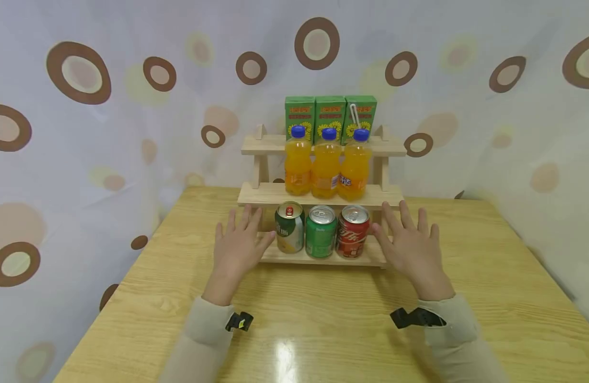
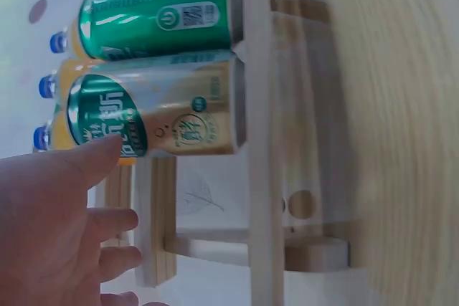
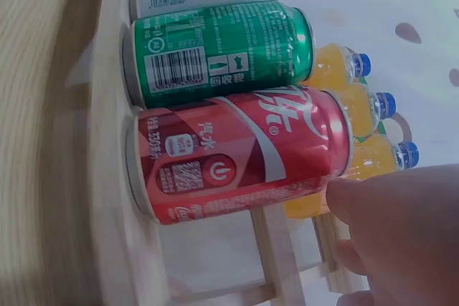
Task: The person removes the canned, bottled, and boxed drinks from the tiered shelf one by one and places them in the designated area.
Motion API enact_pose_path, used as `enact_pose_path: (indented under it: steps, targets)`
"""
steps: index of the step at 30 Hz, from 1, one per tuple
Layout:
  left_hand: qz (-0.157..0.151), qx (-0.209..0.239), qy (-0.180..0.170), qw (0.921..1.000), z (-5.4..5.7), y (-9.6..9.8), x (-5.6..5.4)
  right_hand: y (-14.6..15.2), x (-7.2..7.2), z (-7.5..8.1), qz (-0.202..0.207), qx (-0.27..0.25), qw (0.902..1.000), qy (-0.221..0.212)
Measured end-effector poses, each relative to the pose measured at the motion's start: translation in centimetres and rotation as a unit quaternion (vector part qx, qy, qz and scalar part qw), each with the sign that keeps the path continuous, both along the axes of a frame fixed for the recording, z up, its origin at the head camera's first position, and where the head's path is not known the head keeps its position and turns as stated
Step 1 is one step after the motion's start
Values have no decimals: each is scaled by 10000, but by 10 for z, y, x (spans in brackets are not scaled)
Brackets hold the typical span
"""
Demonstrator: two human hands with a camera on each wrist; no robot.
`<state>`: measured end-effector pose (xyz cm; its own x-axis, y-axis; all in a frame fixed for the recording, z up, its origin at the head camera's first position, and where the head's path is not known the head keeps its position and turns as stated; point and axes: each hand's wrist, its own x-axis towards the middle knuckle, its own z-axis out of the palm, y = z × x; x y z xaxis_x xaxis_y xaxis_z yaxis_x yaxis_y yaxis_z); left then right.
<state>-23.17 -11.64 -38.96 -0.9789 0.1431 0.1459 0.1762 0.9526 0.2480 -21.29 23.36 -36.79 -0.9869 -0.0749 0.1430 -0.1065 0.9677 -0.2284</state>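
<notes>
On the lowest step of a wooden tiered rack point(image 1: 318, 196) stand three upright cans side by side: a green-and-gold can point(image 1: 290, 229), a green can point(image 1: 321, 233) and a red cola can point(image 1: 353, 232). My left hand point(image 1: 237, 244), fingers spread, is at the rack's left side, its thumb tip right by the green-and-gold can point(image 2: 172, 105). At the right side my right hand point(image 1: 414, 247) is spread too, its thumb close to the red cola can point(image 3: 244, 155). Neither hand holds anything.
Three orange soda bottles point(image 1: 326, 165) with blue caps line the middle step. Behind them, three green drink cartons point(image 1: 330, 114) stand on the top step, the right one with a straw. The rack is on a wooden table point(image 1: 313, 314) before a patterned cloth backdrop point(image 1: 179, 122).
</notes>
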Motion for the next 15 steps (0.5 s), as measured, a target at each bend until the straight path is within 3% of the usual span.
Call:
enact_pose_path:
  steps: [7, 15]
  targets:
    - [86, 168, 197, 9996, -11, -6, 1, 7, -4, 6, 191, 15, 9985, 514]
    - [57, 688, 340, 9970, -29, -12, -6, 13, -8, 13, 483, -826, 9925, 767]
